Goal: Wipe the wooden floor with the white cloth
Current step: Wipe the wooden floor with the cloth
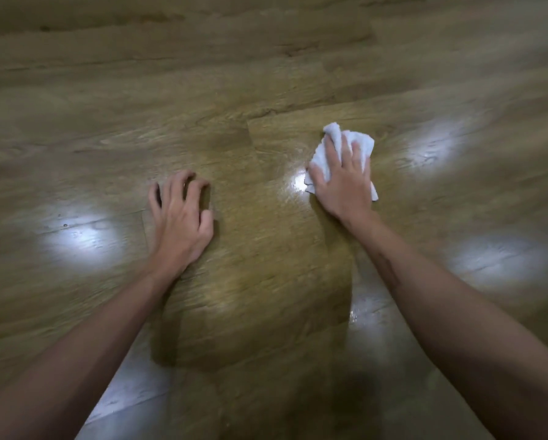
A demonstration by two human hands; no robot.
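Note:
The wooden floor [266,74] of brown planks fills the whole head view. A crumpled white cloth [338,138] lies on it right of centre. My right hand [342,182] presses flat on top of the cloth, fingers spread over it, so much of the cloth is hidden beneath the palm. My left hand [179,211] rests on the bare planks to the left of centre, fingers bent and apart, fingertips touching the wood, holding nothing. Both forearms reach in from the bottom corners.
Bright patches of reflected light [79,233] shine on the planks at left, at right and beside the cloth. A dark shadow falls across the floor between my arms. The edges of the view are blurred.

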